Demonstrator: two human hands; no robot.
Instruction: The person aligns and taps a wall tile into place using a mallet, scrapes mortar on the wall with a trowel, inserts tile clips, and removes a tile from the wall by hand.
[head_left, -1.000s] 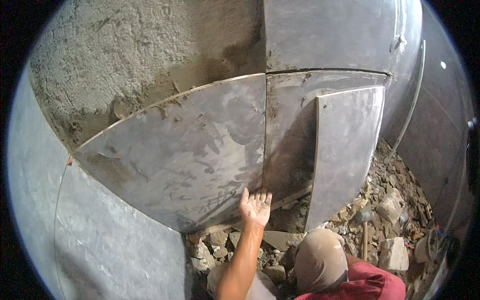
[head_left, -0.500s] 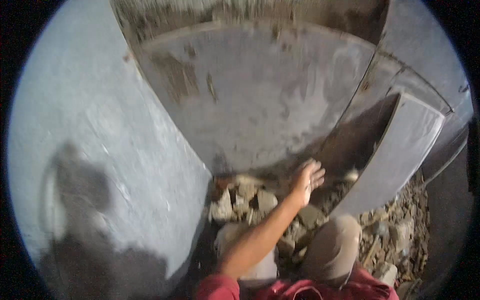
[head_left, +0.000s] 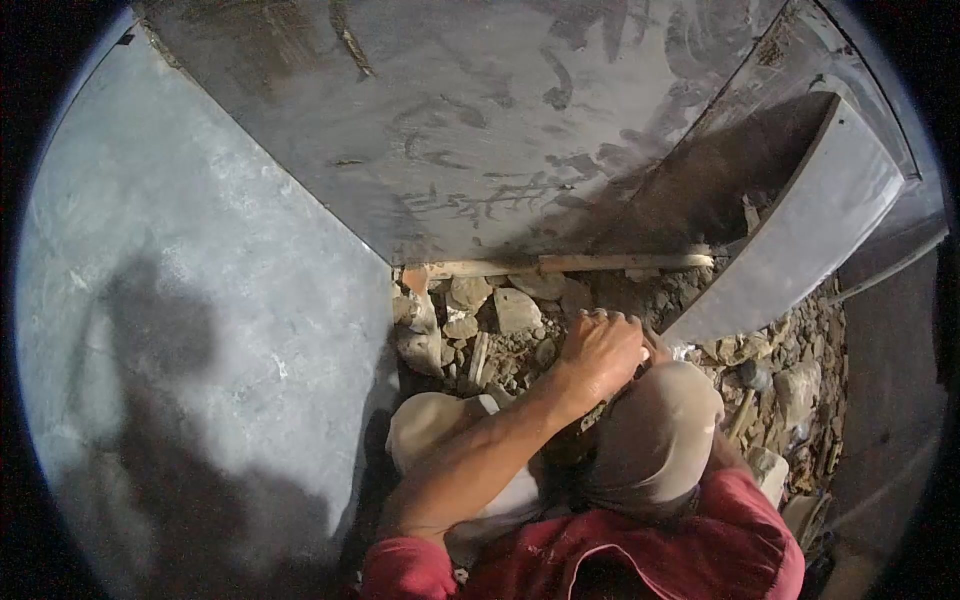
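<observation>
Fingers of the left hand (head_left: pixel 600 350) curl down onto the rubble (head_left: pixel 500 320).

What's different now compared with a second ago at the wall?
The left hand came off the wall tile, where it lay flat and open, and dropped to the rubble by the knee, now curled into a fist; what it grips is hidden. The view tipped downward. The loose tile leaning at the right stayed put. The right hand is out of view.

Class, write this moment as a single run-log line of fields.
left hand: curled over rubble, grasp unclear | right hand: hidden behind knee | wall tile: bottom edge on wooden strip | loose tile: leaning at right
</observation>
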